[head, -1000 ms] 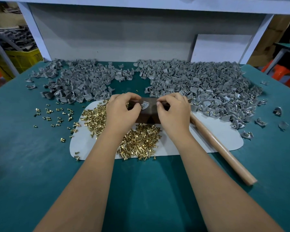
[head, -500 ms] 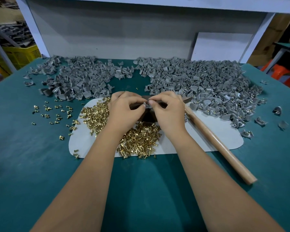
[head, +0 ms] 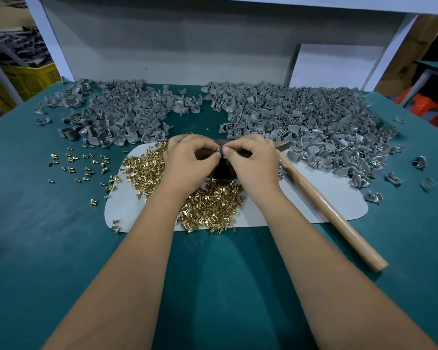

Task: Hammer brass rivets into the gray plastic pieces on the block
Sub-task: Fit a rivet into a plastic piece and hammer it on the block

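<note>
Two bare forearms reach in from the near edge of the green table (head: 61,248), each ending in a bare hand. No sleeve shows on either arm up to the near edge of the view, and no glove, watch, ring or band shows on either wrist or hand. The left hand (head: 187,161) and the right hand (head: 253,162) have short, plain fingernails (head: 225,150), unpainted as far as can be seen.
</note>
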Available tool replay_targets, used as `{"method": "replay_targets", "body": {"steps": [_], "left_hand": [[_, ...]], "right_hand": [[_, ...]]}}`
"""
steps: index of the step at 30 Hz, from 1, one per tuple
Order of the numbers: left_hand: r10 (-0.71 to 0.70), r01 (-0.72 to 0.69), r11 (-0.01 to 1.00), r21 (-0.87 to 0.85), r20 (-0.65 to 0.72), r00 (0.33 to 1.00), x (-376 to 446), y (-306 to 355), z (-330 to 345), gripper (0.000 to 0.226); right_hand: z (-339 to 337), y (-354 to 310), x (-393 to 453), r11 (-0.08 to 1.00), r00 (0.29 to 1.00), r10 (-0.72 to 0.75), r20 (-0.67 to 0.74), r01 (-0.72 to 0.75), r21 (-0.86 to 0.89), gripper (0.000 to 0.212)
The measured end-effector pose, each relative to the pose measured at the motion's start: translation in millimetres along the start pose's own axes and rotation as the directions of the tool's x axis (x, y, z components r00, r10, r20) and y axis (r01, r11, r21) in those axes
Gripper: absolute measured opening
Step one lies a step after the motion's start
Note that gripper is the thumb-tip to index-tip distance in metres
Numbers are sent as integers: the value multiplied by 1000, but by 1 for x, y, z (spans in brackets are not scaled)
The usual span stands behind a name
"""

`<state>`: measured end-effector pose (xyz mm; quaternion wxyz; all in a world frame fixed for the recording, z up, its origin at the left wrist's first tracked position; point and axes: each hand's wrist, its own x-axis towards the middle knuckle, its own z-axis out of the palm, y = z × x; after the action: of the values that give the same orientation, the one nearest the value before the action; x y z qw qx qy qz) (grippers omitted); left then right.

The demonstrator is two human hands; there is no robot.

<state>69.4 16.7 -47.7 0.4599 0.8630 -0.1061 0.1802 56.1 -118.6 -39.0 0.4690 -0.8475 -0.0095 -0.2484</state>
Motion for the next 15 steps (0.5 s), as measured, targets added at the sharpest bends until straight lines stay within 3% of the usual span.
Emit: {"method": "replay_targets", "body": {"steps": [7, 15], "left_hand": [[0, 0, 1000, -14, -8, 1000, 3, -5, -1, 9], [-13, 14, 998, -68, 19, 1000, 3, -6, 1, 10]], "right_hand": [[-1, -1, 3, 999, 1000, 1, 23, 0, -41, 6], [5, 0, 4, 974, 1000, -26, -2, 24, -224, 9]]}}
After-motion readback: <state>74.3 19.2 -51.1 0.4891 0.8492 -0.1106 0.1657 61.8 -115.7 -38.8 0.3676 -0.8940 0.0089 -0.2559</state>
